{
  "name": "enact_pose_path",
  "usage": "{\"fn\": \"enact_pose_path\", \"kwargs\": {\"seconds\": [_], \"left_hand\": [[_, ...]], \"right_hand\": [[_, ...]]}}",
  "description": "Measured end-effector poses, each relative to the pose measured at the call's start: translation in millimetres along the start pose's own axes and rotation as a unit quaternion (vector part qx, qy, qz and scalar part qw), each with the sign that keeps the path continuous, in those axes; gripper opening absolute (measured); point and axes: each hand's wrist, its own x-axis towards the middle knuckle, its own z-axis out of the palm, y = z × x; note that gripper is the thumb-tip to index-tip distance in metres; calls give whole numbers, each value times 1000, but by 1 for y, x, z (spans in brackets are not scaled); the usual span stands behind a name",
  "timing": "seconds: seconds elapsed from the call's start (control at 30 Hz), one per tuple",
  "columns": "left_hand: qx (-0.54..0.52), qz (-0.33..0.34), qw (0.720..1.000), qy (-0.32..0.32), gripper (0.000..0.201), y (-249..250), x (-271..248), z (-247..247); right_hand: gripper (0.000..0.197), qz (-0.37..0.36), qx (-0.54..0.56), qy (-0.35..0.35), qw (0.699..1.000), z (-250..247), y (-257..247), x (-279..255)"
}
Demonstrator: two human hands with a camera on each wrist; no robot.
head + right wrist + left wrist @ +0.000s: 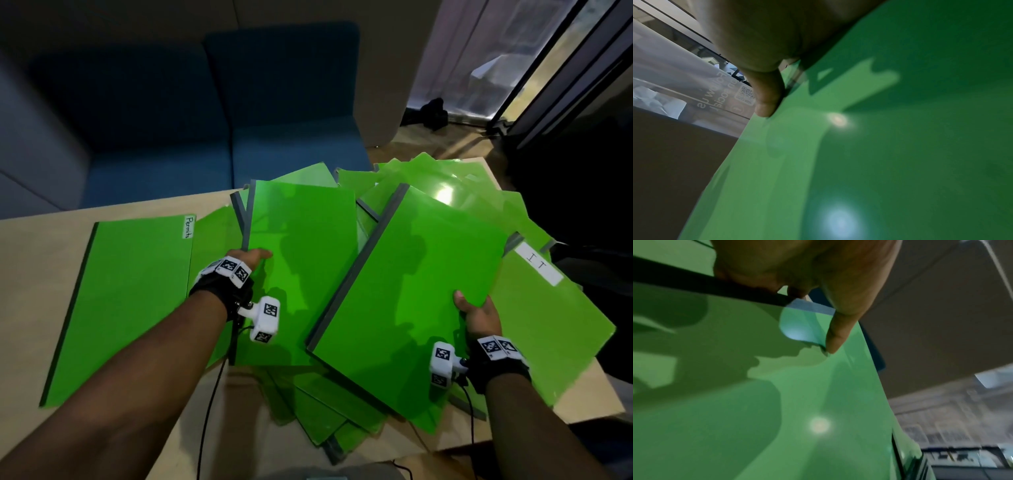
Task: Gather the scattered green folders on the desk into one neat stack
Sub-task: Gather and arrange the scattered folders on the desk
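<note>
Several green folders lie fanned over the desk (34, 274). My left hand (251, 258) grips the grey-spined left edge of one raised green folder (305, 260), thumb on its cover; the left wrist view shows that thumb (838, 335) pressing the cover (756, 402). My right hand (474, 308) holds the near right corner of a second tilted green folder (411, 298), with the thumb (766, 97) on top in the right wrist view. A flat folder labelled "Permits" (130, 301) lies at the left. A folder labelled "IT" (548, 308) lies at the right.
More green folders pile behind (445, 178) and beneath the held ones (325, 411), some overhanging the desk's near edge. A blue sofa (205, 120) stands beyond the desk. Glass doors (565, 68) are at the far right. Cables hang from both wrists.
</note>
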Motion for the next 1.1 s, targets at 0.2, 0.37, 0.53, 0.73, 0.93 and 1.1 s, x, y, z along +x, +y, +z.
{"fn": "enact_pose_path", "kwargs": {"seconds": [0.2, 0.37, 0.53, 0.73, 0.93, 1.1], "left_hand": [[78, -5, 996, -46, 85, 4, 4, -7], [91, -21, 994, -52, 91, 7, 8, -4], [50, 64, 996, 33, 76, 8, 14, -7], [-59, 132, 984, 102, 50, -7, 22, -56], [-75, 136, 966, 205, 62, -46, 35, -171], [-56, 95, 966, 233, 46, -108, 35, -234]], "right_hand": [[58, -3, 3, -1, 1000, 1, 3, 6], [63, -2, 2, -6, 1000, 0, 6, 8], [65, -3, 6, -3, 1000, -1, 6, 4], [98, -30, 35, -2, 999, 8, -4, -3], [131, -80, 6, -14, 997, 36, -31, -7], [103, -96, -38, -37, 994, 81, -45, -11]]}}
